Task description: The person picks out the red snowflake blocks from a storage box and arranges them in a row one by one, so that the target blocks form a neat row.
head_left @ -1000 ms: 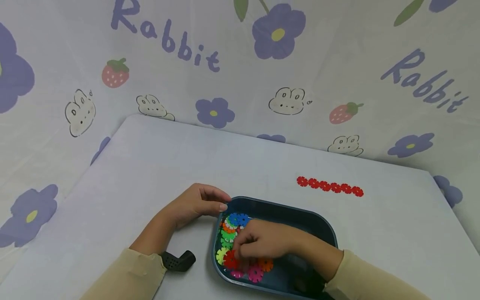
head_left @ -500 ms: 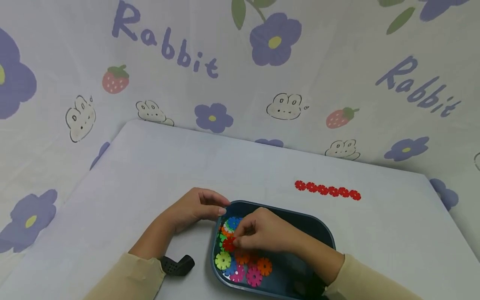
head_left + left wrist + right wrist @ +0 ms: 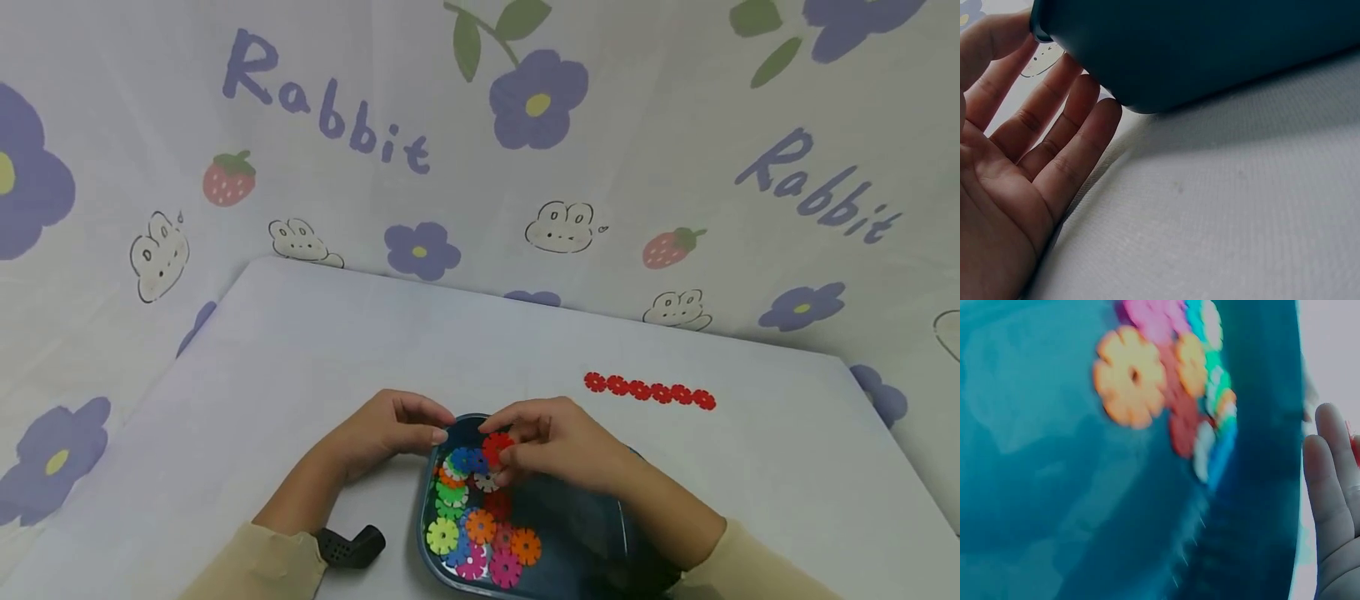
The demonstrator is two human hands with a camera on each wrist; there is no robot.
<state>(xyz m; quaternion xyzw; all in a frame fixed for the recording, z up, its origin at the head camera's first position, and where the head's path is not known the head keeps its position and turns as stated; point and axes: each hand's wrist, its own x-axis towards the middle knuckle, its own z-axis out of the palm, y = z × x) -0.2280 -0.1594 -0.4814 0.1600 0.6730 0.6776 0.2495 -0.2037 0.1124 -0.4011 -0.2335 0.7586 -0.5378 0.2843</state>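
Note:
My right hand (image 3: 570,442) pinches a red snowflake disc (image 3: 497,448) between thumb and fingers, above the far left part of a dark blue tray (image 3: 423,542). In the right wrist view only a sliver of that red disc (image 3: 1356,447) shows beside the fingers. My left hand (image 3: 390,433) is at the tray's far left corner, thumb and index fingertip right at the rim. The left wrist view shows its relaxed fingers (image 3: 1072,150) against the tray's outer wall (image 3: 1147,62). Several coloured snowflake discs, including an orange one (image 3: 526,547), lie in the tray's left part.
A straight row of several red snowflake discs (image 3: 650,391) lies on the white table (image 3: 360,333) beyond the tray. A black angled device (image 3: 352,547) sits at the left wrist. Behind the table hangs a printed rabbit cloth (image 3: 337,183).
My right hand has lifted from the discs in the tray with a red snowflake disc and moved toward the tray's far side. The left hand stays at the corner. The head view tilts upward slightly.

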